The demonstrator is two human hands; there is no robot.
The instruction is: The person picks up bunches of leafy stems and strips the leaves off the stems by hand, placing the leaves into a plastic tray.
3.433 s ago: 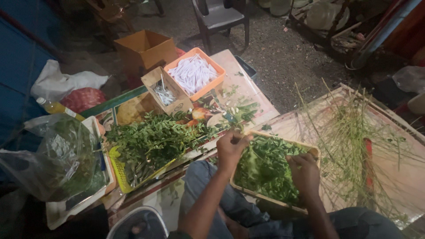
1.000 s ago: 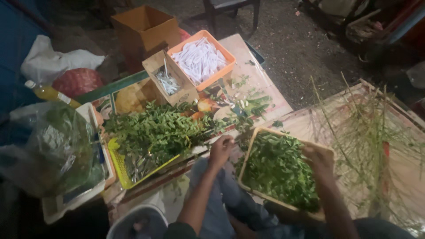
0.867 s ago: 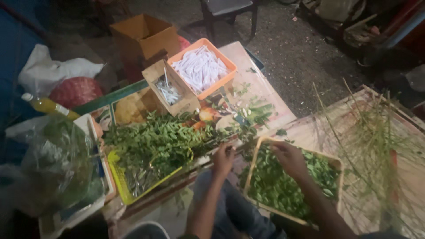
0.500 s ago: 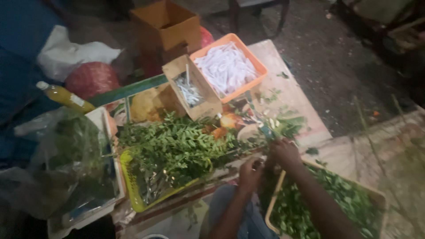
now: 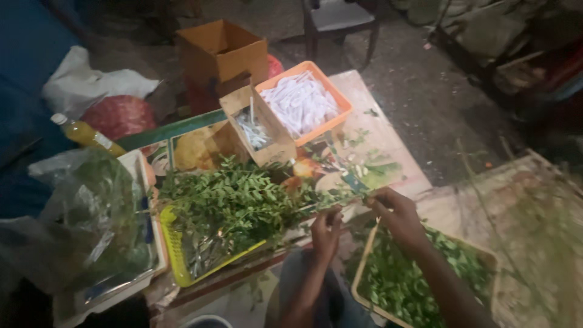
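My left hand (image 5: 326, 234) and my right hand (image 5: 398, 212) are close together at the table's near edge, both pinching a thin leafy sprig (image 5: 352, 195) drawn from the pile of green sprigs (image 5: 234, 203). That pile lies on a yellow mesh tray (image 5: 176, 261). Under my right forearm sits a wooden tray (image 5: 364, 270) filled with picked green leaves (image 5: 407, 285). The fingers are blurred.
An orange basket (image 5: 343, 109) of white strips and a small cardboard box (image 5: 243, 103) stand behind the pile. A larger open carton (image 5: 218, 45), a yellow bottle (image 5: 85, 133), plastic bags (image 5: 91, 206) at left, bare stems (image 5: 516, 206) at right, a chair (image 5: 340, 18) beyond.
The view swung left and down. My right hand left the wooden tray's far rim and came to the sprig beside my left hand.
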